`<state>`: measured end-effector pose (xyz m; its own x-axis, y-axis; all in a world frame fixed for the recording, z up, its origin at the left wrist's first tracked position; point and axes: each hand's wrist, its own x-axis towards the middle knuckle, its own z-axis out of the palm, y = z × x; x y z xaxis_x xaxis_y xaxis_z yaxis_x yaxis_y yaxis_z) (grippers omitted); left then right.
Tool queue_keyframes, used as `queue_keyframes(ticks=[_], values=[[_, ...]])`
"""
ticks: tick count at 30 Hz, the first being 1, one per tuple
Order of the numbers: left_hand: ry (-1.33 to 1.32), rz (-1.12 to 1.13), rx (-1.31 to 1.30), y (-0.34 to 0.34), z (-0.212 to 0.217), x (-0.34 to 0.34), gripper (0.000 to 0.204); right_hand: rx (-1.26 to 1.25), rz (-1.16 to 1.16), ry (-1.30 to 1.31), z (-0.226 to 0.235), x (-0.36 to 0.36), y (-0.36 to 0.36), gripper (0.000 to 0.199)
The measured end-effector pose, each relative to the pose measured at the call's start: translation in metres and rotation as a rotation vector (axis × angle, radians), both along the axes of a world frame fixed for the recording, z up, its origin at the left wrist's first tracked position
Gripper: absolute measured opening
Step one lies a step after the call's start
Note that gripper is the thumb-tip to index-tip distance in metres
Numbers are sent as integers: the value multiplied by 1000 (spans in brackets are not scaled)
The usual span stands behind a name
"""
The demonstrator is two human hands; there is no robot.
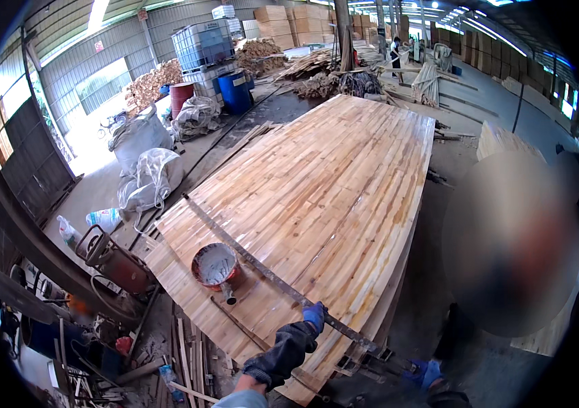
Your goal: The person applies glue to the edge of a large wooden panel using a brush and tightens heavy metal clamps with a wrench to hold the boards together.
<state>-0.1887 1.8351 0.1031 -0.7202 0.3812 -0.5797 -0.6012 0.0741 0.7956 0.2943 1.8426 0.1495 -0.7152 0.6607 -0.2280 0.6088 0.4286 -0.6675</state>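
Note:
A long metal bar clamp (252,262) lies slantwise across a large panel of glued wood strips (323,183). My left hand (315,316), in a blue glove, is closed round the bar near its right end. At the lower right, in shadow, my right hand (425,374), also blue-gloved, is beside the clamp's end. Its fingers look curled, but what they hold is too dark to make out. A red bucket (216,265) with greyish-white residue inside stands on the panel left of the bar. A thin rod (238,323) lies nearer to me.
Left of the panel are a rusty red machine (116,262), white sacks (150,180) and scrap wood strips (187,353). A blue drum (235,92) and a caged tank (202,44) stand farther back. A blurred patch (514,238) covers the right side. Another person (395,58) stands far off.

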Motion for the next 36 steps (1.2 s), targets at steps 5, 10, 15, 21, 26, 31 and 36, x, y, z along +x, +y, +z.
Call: queue_keyframes(ticks=[5,10,15,21,26,31,36], values=[[-37,-138,17,-15,11,7,13,-6,38,-170,38,-19,43,42],[-338,-147,253,-114,76,-11,16,90,-22,-151,-3,-9,40,47],[-108,262,98,-168,116,-119,94,100,-94,-95,0,-14,29,46],[-157,412,322,-157,89,-194,32,-22,-85,-108,-10,-14,33,50],[-212,449,416,-195,87,-181,23,138,-71,-196,9,-1,29,46],[-140,594,384,-288,52,-219,26,-138,-288,11,14,14,15,43],[-225,684,228,-293,24,-253,28,-148,-214,-338,6,28,17,46]])
